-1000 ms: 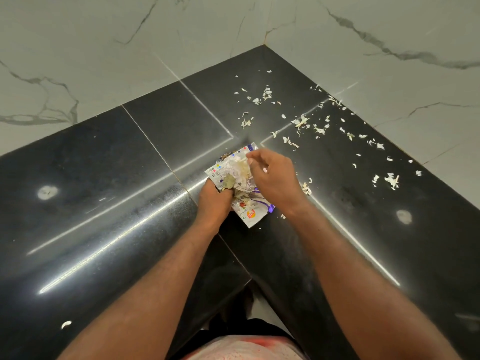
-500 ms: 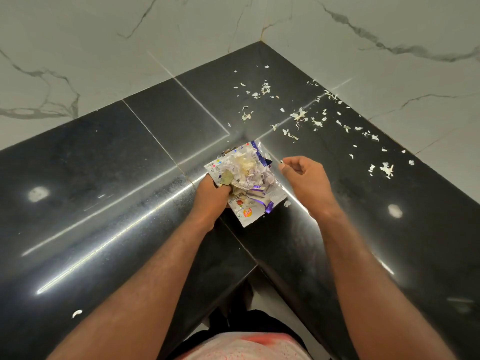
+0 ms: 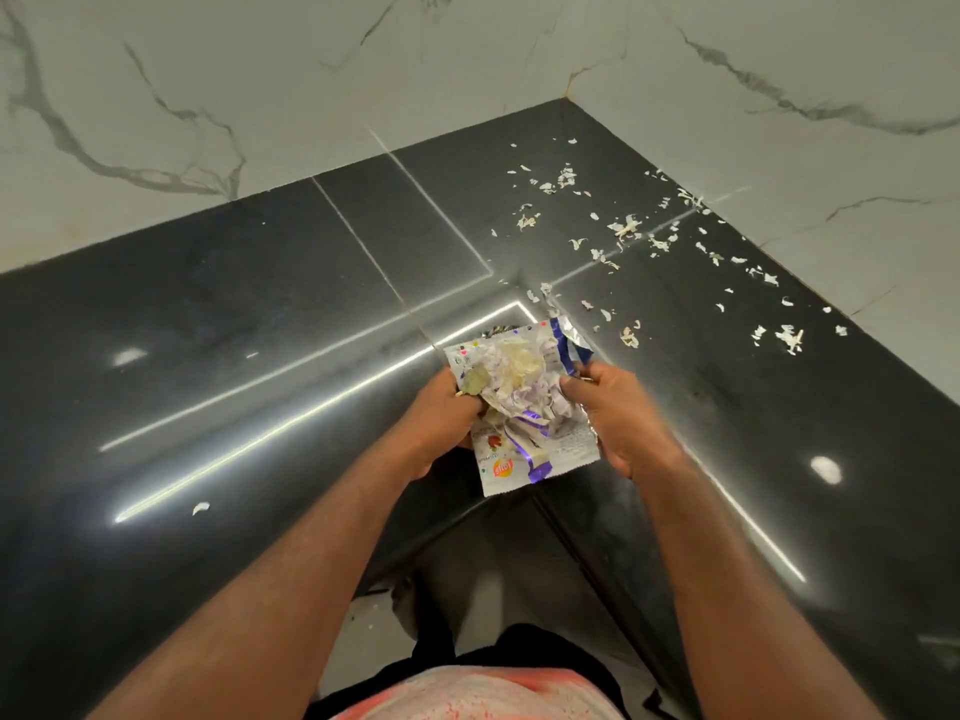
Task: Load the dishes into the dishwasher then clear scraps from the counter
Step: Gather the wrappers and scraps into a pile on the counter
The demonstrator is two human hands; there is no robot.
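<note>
Scraps [image 3: 511, 379] came in three lots. Nearest, one lone flake [image 3: 200, 507] lay on the black counter [image 3: 260, 330]. Farther, two hands gripped one crumpled wrapper [image 3: 540, 454] bearing a heap: left hand [image 3: 447, 413] fingers curled round its left edge, right hand [image 3: 615, 415] fingers curled round its right. Beyond, a scatter [image 3: 628, 228] too numerous to count lay toward the far corner.

A crumpled silver-and-purple foil wrapper [image 3: 540, 449], spread open and heaped with pale peel scraps [image 3: 511, 366], sits at centre. More small white flakes [image 3: 628, 226] lie scattered over the glossy black counter [image 3: 260, 330] from twelve to two o'clock, with one stray flake [image 3: 200, 507] at eight o'clock.
</note>
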